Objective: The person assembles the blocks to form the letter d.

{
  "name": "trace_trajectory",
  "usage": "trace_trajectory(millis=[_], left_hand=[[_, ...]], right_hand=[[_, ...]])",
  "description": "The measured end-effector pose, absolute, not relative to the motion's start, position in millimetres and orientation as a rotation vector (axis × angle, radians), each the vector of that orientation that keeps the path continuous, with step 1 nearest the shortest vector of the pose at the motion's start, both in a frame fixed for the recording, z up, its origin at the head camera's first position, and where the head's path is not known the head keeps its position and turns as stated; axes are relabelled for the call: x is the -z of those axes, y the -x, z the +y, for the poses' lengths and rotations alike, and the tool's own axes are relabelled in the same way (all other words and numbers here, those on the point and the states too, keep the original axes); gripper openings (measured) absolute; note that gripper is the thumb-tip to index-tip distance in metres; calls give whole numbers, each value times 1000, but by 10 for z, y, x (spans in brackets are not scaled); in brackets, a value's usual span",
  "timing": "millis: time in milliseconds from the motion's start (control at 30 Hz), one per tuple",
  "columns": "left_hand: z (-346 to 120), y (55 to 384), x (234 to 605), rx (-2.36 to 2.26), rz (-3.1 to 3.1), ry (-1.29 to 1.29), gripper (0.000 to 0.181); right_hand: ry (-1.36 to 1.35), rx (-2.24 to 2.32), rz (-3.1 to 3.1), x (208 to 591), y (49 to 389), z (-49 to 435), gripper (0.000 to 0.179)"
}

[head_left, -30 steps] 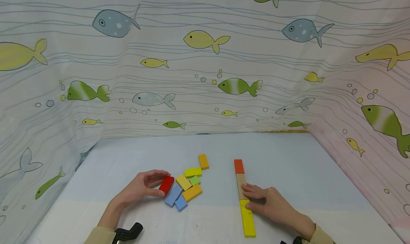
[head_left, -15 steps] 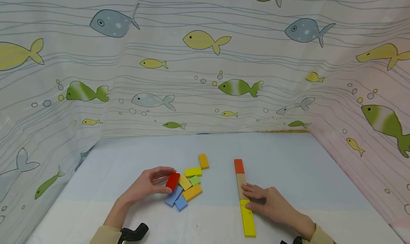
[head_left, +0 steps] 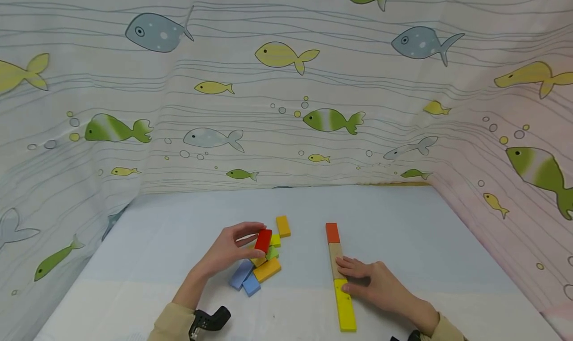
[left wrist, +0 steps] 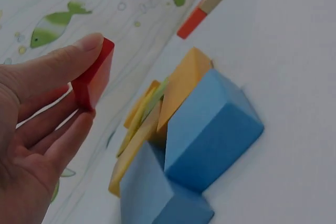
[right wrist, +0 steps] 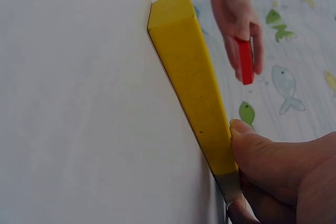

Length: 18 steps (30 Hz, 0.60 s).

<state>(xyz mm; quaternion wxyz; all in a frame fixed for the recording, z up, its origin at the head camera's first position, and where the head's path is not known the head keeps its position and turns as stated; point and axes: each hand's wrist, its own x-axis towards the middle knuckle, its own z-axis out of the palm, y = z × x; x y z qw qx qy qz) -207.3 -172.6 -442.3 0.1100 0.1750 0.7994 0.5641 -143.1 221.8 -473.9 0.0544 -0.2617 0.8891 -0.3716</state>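
Observation:
My left hand [head_left: 233, 246] holds a red block [head_left: 263, 241] between thumb and fingers. In the left wrist view that block hangs clear of the cluster. Below it lie two blue blocks [head_left: 240, 274], a green block [head_left: 272, 253], and yellow and orange blocks [head_left: 267, 270]; the red block and hand partly cover some. At the right stands a straight row, end to end: an orange-red block [head_left: 332, 232], a plain wooden block [head_left: 334, 254] and a yellow block [head_left: 345, 311]. My right hand [head_left: 380, 286] rests on the row, fingers on the wooden block, thumb touching the yellow one.
An orange block [head_left: 283, 226] lies at the far end of the cluster. A fish-patterned cloth [head_left: 250, 107] hangs around the back and sides of the white table [head_left: 385, 216]. A strip of tabletop separates the cluster from the row.
My left hand has moved right and away from me with the red block, lifting it from beside the blue blocks to above the yellow ones. The right hand and the row stay put.

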Motion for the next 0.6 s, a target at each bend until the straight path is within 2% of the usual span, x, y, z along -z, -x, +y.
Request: trace_trajectory(millis=[600], left_hand=[[-1185,2108,4486,-1636,2349,-548,60]], right_hand=[[800,1103,2712,4786,1436,2245,56]])
